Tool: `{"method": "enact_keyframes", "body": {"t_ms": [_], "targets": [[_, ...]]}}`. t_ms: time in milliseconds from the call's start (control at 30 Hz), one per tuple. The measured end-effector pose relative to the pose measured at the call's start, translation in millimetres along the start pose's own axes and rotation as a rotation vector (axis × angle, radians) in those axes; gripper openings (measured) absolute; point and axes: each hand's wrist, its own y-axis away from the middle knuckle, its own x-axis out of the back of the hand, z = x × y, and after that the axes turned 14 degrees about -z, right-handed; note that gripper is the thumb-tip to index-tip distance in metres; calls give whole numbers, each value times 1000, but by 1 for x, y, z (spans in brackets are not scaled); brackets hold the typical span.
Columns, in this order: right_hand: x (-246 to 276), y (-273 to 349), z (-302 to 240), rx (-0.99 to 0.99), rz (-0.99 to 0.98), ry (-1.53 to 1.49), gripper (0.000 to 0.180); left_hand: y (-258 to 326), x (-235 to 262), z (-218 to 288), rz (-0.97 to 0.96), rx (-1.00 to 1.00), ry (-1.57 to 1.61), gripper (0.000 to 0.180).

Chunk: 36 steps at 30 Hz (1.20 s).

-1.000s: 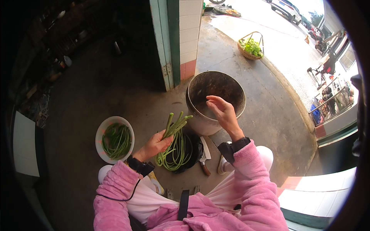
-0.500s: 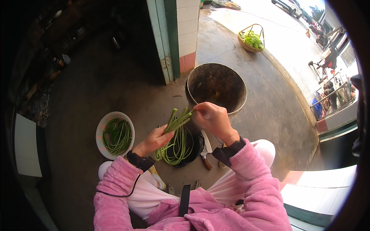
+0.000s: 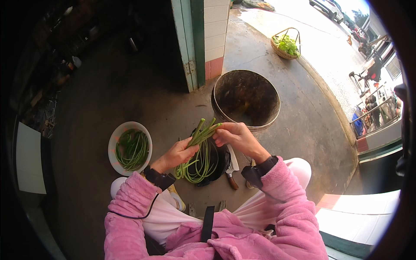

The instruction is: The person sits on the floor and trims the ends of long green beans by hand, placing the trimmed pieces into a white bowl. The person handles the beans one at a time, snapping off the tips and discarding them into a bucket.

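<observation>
Left hand of mine is curled around the bundle of long green beans, whose loops hang below it; my right hand pinches their upper tips. Beyond stand the white bowl, the dark metal bucket, and the far basket.

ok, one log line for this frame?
left hand: grips green stalk bundle | right hand: pinches stalk tips | metal tub ahead | white bowl left
</observation>
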Motion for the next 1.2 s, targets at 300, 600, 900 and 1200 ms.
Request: {"method": "enact_keyframes", "body": {"t_ms": [300,600,900,1200], "targets": [[-9,-1,7,3,166,452,17,-2,4,-4,47,11,-195,24],[-16,-27,25,305,455,-765,12,-8,-11,3,2,-79,-84,19],[91,-24,47,187,788,943,33,-1,2,8,109,-312,299,16],[-60,-9,64,-603,-382,-425,73,-3,1,27,281,-637,396,21]]}}
